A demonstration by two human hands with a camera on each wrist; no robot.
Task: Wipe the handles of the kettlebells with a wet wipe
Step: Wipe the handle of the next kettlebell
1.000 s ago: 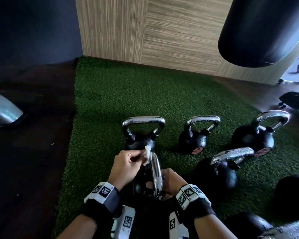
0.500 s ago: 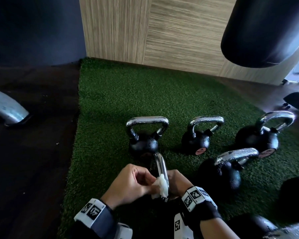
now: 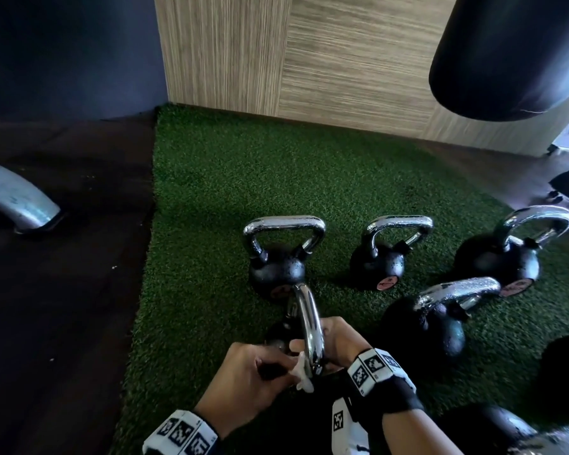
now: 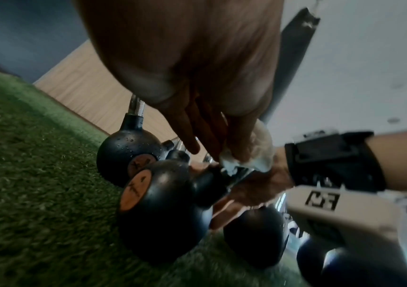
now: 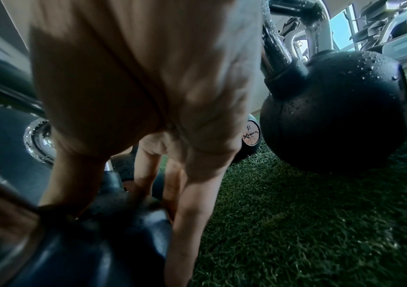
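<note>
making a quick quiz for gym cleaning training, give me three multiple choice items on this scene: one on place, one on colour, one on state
1. Where is the white wet wipe?
A. on the green turf
B. on the near end of the chrome handle of the tilted black kettlebell
C. on the hanging bag

2. What colour is the artificial turf mat?
A. green
B. red
C. grey

3. What is the right hand doing?
A. hanging free
B. holding the wipe
C. steadying the kettlebell being wiped

B: the left hand pinches the wipe against the handle.
A: the head view shows green.
C: its fingers lie on the kettlebell.
</note>
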